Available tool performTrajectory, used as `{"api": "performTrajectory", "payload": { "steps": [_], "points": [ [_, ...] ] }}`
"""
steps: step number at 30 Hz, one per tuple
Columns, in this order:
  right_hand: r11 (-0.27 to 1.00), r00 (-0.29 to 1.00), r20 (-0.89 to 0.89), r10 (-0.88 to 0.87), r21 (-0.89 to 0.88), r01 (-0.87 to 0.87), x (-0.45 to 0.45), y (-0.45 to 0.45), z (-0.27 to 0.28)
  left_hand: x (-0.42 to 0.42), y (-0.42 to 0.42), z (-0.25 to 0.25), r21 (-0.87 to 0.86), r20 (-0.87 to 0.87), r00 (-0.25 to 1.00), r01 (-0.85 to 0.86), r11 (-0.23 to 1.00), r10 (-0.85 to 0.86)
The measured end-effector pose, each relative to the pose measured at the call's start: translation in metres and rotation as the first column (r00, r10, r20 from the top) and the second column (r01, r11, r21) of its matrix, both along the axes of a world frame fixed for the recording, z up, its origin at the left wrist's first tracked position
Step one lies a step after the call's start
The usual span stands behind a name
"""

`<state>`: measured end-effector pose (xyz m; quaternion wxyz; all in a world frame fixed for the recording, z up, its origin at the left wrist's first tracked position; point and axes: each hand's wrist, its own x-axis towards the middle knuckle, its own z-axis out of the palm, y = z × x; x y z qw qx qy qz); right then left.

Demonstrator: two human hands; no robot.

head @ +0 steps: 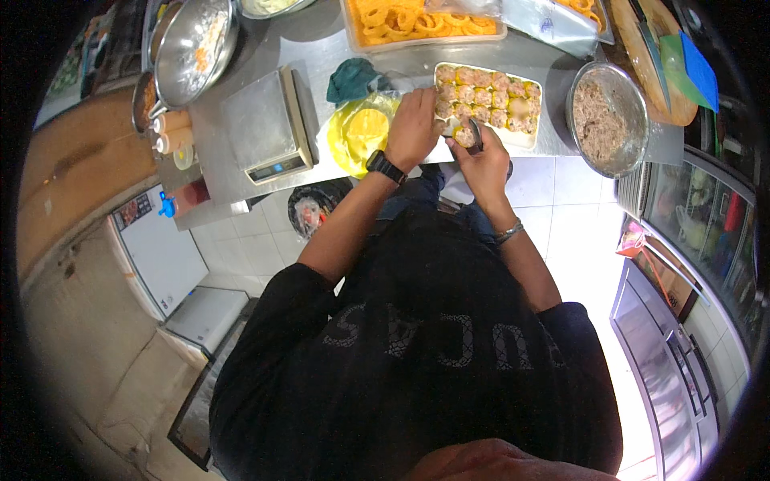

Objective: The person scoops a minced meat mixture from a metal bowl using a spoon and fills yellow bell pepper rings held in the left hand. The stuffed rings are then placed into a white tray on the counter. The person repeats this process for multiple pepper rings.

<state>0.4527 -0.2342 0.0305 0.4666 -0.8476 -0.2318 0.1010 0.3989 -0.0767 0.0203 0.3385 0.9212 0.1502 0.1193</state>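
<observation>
My right hand (486,165) is closed around an open-topped yellow-wrapped dumpling (464,137) with a meat filling, near the tray's front edge. A dark, narrow tool (476,133) lies along the fingers of that hand. My left hand (414,129), with a watch at its wrist, is beside the tray's left edge; its fingertips are bent, and what they hold cannot be made out. The white tray (522,142) bears rows of similar dumplings. Left of my left hand lies a stack of yellow wrappers (368,124) on yellow plastic. To the right stands a metal bowl (643,129) of minced filling.
A kitchen scale (264,123) stands on the left of the steel table (325,45). A green cloth (351,80) lies behind the wrappers. Farther back are a container (421,45) of orange rings and a steel bowl (174,66). A knife (656,75) rests on a round wooden board (680,114).
</observation>
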Motion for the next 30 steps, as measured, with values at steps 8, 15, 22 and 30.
{"api": "performTrajectory", "payload": {
  "steps": [8,15,22,30],
  "points": [
    [0.997,0.998,-0.015,-0.067,-0.046,0.066,-0.007,0.012,-0.011,0.008,0.018,-0.020,-0.054,-0.010,0.992,0.123,0.991,-0.124],
    [0.994,0.999,0.037,-0.021,-0.104,0.025,-0.011,0.021,-0.014,0.008,0.022,-0.031,-0.142,0.097,0.990,0.113,0.983,-0.099],
    [0.990,0.999,0.044,0.004,-0.140,0.002,-0.014,0.028,-0.015,-0.006,0.023,-0.007,-0.330,0.035,0.992,0.128,0.935,-0.123],
    [0.992,0.997,0.071,0.031,-0.124,-0.022,-0.013,0.022,-0.007,-0.015,0.009,-0.016,-0.360,0.028,0.994,0.104,0.927,-0.101]
  ]
}}
